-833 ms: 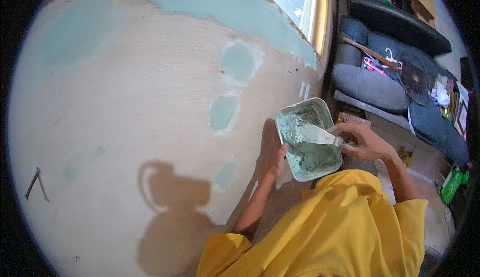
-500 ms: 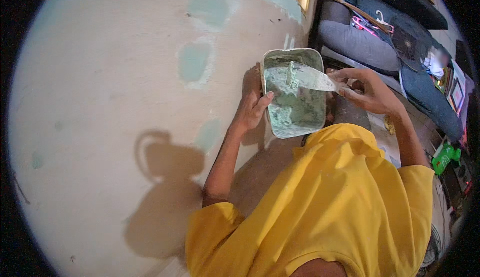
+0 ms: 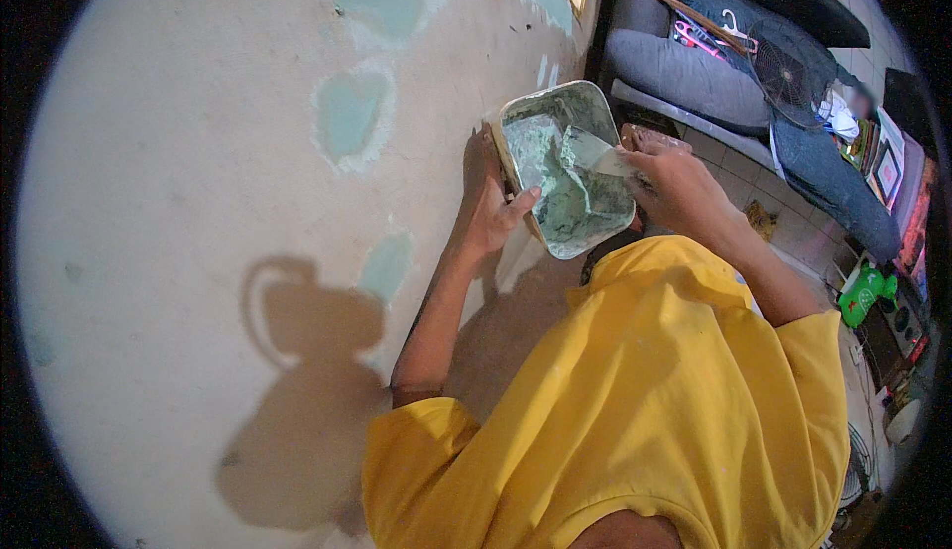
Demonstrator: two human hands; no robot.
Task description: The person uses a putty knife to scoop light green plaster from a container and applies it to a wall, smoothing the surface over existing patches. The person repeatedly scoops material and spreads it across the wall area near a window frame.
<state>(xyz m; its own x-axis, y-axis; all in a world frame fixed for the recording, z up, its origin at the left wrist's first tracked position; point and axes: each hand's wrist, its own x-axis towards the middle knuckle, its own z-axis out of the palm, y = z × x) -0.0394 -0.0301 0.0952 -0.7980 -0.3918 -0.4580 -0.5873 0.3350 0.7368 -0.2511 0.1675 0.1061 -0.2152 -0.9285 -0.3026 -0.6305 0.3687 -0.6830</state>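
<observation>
My left hand [image 3: 488, 214] grips the near-left side of a rectangular, putty-smeared container [image 3: 601, 228], its thumb over the rim. Pale green putty [image 3: 536, 150] coats the container's inside and lies thicker toward the left. In my right hand [image 3: 684, 190] is a putty knife; its wide, smeared blade [image 3: 593, 155] dips into the container with a ridge of putty along its edge. My fingers hide the knife's handle. The container is tilted and held close beside the wall.
The pale wall [image 3: 178, 202] on the left carries several green putty patches [image 3: 352, 113]. A grey-blue sofa [image 3: 684, 78] at the upper right bears hangers and a fan [image 3: 780, 75]. A green bottle-like item [image 3: 865, 294] stands at the far right.
My right hand has turned and moved slightly left and down, bringing the blade deeper into the container. The putty on the blade has spread into a longer ridge. The view has shifted a little.
</observation>
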